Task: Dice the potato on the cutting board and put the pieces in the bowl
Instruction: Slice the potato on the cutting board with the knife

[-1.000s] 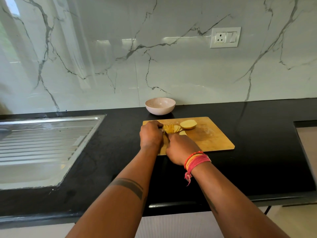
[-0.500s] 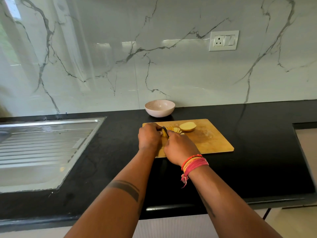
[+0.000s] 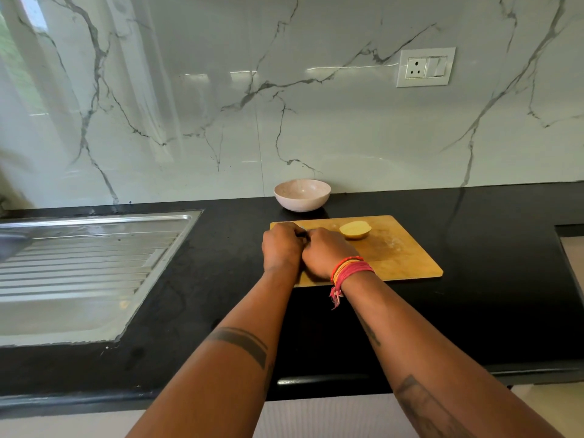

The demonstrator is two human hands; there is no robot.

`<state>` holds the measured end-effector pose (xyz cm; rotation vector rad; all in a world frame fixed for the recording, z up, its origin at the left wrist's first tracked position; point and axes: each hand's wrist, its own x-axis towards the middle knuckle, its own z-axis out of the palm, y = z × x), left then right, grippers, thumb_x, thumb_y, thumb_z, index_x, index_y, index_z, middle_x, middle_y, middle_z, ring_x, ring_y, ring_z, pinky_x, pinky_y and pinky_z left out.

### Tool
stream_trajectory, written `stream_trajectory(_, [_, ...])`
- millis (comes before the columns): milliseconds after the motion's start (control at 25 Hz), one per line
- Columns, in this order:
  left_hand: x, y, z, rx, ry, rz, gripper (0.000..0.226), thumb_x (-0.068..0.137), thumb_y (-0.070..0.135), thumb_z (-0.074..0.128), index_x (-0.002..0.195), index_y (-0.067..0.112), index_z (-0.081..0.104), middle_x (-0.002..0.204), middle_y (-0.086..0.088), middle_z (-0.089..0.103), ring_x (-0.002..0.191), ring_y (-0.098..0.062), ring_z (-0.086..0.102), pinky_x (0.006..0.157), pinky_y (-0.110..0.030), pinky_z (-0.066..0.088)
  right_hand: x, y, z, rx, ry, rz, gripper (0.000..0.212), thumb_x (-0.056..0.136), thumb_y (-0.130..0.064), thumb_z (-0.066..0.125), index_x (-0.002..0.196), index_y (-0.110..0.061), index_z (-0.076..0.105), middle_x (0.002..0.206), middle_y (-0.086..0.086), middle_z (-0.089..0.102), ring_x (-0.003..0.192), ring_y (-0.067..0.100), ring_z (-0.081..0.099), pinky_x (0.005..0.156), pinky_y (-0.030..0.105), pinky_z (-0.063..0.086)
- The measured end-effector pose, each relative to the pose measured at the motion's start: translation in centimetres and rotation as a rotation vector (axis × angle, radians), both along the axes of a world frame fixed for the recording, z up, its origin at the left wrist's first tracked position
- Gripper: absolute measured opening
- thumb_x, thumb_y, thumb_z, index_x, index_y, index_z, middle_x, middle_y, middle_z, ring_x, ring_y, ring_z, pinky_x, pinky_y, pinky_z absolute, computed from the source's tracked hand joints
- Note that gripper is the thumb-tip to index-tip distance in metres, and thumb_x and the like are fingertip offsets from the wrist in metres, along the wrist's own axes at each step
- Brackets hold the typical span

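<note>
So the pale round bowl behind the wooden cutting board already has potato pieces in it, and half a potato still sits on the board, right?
Not quite. The head view shows the pale round bowl empty, with no potato pieces inside. The rest holds: it stands behind the wooden cutting board, and the yellow potato half still sits on that board.

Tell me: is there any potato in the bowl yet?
No. The bowl shows only its bare inside, and a potato half lies on the board.

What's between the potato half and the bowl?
Head view: only bare cutting board and black counter between the potato half and the bowl.
</note>
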<state>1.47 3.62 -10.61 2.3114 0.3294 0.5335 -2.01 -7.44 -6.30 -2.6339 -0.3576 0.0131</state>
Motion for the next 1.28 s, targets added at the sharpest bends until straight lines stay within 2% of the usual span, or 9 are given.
stream_trajectory(200, [0.2, -0.1, -0.3, -0.036, -0.010, 0.031, 0.016, 0.091, 0.015, 0.071, 0.101, 0.025, 0.080, 0.100, 0.001, 0.075, 0.096, -0.018, 0.067, 0.086, -0.034, 0.059, -0.7, -0.6, -0.4, -0.083, 0.049, 0.018, 0.038, 0.096, -0.016, 0.054, 0.132, -0.013, 0.062, 0.115, 0.012, 0.070, 0.092, 0.027, 0.063, 0.074, 0.033, 0.046])
stream_trajectory(360, [0.2, -0.2, -0.4, -0.065, -0.009, 0.044, 0.016, 0.091, 0.015, 0.071, 0.101, 0.025, 0.079, 0.098, 0.000, 0.073, 0.094, -0.018, 0.067, 0.081, -0.032, 0.058, -2.2, -1.7, -1.6, -0.108, 0.001, 0.046, 0.036, 0.097, -0.018, 0.052, 0.132, -0.016, 0.060, 0.105, 0.008, 0.067, 0.091, 0.026, 0.064, 0.074, 0.033, 0.048])
stream_trajectory(520, [0.2, -0.2, -0.4, -0.045, 0.000, 0.040, 0.016, 0.093, 0.016, 0.071, 0.103, 0.024, 0.079, 0.100, 0.001, 0.074, 0.093, -0.016, 0.067, 0.078, -0.029, 0.056, -3.5, -3.5, -2.2, -0.118, -0.008, 0.099, 0.038, 0.098, -0.023, 0.054, 0.136, -0.020, 0.057, 0.091, -0.003, 0.058, 0.082, 0.016, 0.058, 0.066, 0.029, 0.045])
stream_trajectory(600, [0.1, -0.2, -0.3, -0.052, 0.004, 0.040, 0.015, 0.094, 0.016, 0.071, 0.103, 0.025, 0.079, 0.099, 0.002, 0.073, 0.092, -0.015, 0.066, 0.075, -0.027, 0.054, -4.3, -4.2, -2.0, -0.081, -0.032, 0.089, 0.039, 0.101, -0.022, 0.052, 0.140, -0.021, 0.057, 0.102, 0.001, 0.066, 0.089, 0.018, 0.063, 0.069, 0.028, 0.049])
stream_trajectory(680, [0.1, -0.1, -0.3, -0.055, 0.005, 0.039, 0.015, 0.094, 0.015, 0.071, 0.101, 0.024, 0.079, 0.098, 0.004, 0.074, 0.090, -0.014, 0.066, 0.073, -0.025, 0.053, -4.9, -4.2, -1.5, -0.022, -0.082, 0.059, 0.045, 0.103, -0.022, 0.049, 0.148, -0.020, 0.051, 0.125, 0.006, 0.067, 0.109, 0.023, 0.065, 0.083, 0.032, 0.052])
stream_trajectory(760, [0.1, 0.0, -0.2, -0.053, 0.014, 0.038, 0.014, 0.093, 0.015, 0.071, 0.101, 0.024, 0.080, 0.097, 0.005, 0.074, 0.089, -0.012, 0.067, 0.076, -0.026, 0.055, -5.0, -3.4, -1.2, 0.024, -0.102, 0.030, 0.051, 0.104, -0.021, 0.047, 0.154, -0.018, 0.043, 0.137, 0.008, 0.064, 0.122, 0.026, 0.061, 0.095, 0.034, 0.050])
stream_trajectory(920, [0.3, 0.2, -0.2, -0.069, 0.011, 0.028, 0.015, 0.092, 0.015, 0.071, 0.099, 0.024, 0.081, 0.096, 0.005, 0.075, 0.090, -0.013, 0.068, 0.083, -0.032, 0.060, -3.9, -1.9, -1.1, 0.049, -0.097, 0.001, 0.052, 0.104, -0.020, 0.046, 0.155, -0.018, 0.042, 0.134, 0.009, 0.065, 0.121, 0.027, 0.062, 0.095, 0.036, 0.051])
stream_trajectory(1160, [0.4, 0.2, -0.1, -0.060, 0.035, 0.041, 0.015, 0.093, 0.016, 0.071, 0.100, 0.026, 0.081, 0.096, 0.007, 0.075, 0.088, -0.010, 0.068, 0.082, -0.032, 0.061, -2.9, -1.6, -1.3, 0.031, -0.078, 0.003, 0.053, 0.103, -0.021, 0.046, 0.156, -0.019, 0.041, 0.144, 0.008, 0.060, 0.129, 0.027, 0.059, 0.101, 0.037, 0.050])
stream_trajectory(1280, [0.5, 0.2, 0.1, -0.067, 0.047, 0.052, 0.016, 0.094, 0.015, 0.071, 0.098, 0.026, 0.082, 0.095, 0.008, 0.076, 0.086, -0.008, 0.067, 0.080, -0.029, 0.061, -2.4, -1.4, -1.0, 0.019, -0.079, 0.017, 0.052, 0.102, -0.018, 0.046, 0.154, -0.018, 0.046, 0.138, 0.009, 0.064, 0.123, 0.028, 0.061, 0.097, 0.036, 0.051])
